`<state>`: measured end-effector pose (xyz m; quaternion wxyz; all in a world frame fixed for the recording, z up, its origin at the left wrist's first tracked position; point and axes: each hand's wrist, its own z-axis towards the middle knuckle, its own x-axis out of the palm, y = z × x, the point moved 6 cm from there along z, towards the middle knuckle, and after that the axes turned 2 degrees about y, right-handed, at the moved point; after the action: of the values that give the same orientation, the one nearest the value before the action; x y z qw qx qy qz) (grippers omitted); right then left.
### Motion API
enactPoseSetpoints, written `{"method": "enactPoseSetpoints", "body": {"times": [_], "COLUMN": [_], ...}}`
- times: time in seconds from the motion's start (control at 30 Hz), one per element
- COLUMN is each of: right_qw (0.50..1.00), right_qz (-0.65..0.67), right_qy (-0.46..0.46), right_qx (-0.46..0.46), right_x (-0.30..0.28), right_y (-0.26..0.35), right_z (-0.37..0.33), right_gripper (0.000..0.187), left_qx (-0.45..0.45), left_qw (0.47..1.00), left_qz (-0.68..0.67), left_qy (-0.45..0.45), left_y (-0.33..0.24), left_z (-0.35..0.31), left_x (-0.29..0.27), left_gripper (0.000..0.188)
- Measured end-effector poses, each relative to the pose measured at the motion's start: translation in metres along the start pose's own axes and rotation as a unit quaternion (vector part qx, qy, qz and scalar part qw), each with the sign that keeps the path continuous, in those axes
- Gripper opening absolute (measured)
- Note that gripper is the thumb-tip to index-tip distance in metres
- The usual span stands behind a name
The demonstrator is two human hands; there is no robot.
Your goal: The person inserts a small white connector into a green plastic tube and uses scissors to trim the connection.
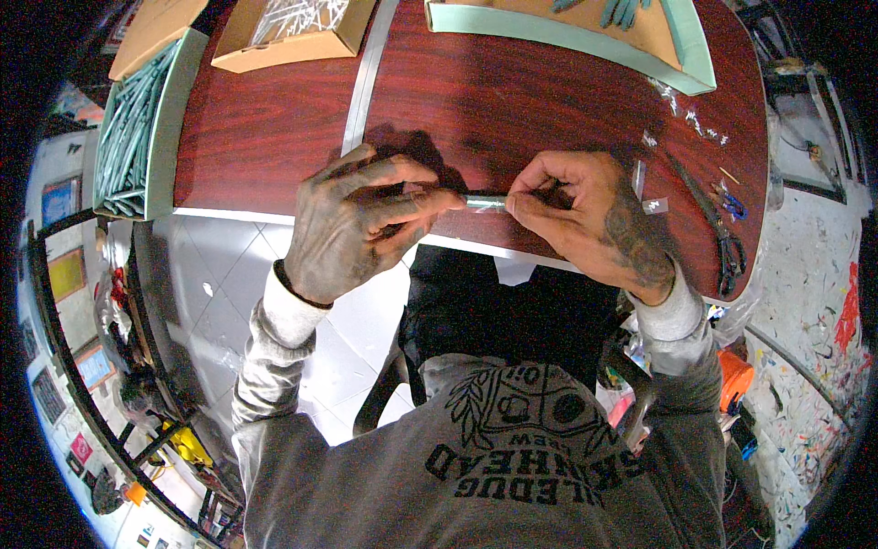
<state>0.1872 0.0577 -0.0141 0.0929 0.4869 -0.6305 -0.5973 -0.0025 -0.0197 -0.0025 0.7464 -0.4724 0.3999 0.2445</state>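
1. Over the bench (549,101) edge, a small silvery tube (483,201) lies crosswise, long axis left-right.
2. Left hand (352,229) and right hand (585,215) each pinch one end, seemingly equally close.

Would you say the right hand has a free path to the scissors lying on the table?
Probably yes: the scissors lie just right of the right hand with bare table between, though that hand is pinching a small tube.

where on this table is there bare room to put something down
Bare wood lies between the two hands and the pale green tray behind them, and left of the metal strip, below the cardboard box. The right edge is crowded: scissors and plastic scraps. The hands fill the near edge, holding a small tube.
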Motion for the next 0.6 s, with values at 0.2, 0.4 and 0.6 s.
{"method": "enactPoseSetpoints", "body": {"times": [0.2,0.4,0.6], "right_qw": [1.000,1.000,1.000], "right_qz": [0.014,0.002,0.002], "right_qy": [0.009,0.007,0.010], "right_qx": [0.010,-0.014,-0.009], "right_x": [0.0018,0.0006,-0.0003], "right_y": [-0.0048,-0.0008,0.0034], "right_z": [0.0006,0.0007,0.0022], "right_gripper": [0.012,0.011,0.012], "left_qx": [0.018,-0.038,-0.031], "left_qw": [0.999,0.999,0.999], "left_qz": [0.009,-0.003,-0.012], "left_qy": [-0.039,-0.033,0.010], "left_y": [-0.0003,0.0040,0.0051], "left_z": [-0.0001,-0.0002,0.0030], "left_x": [0.0008,0.0030,0.0017], "left_gripper": [0.027,0.030,0.028]}}
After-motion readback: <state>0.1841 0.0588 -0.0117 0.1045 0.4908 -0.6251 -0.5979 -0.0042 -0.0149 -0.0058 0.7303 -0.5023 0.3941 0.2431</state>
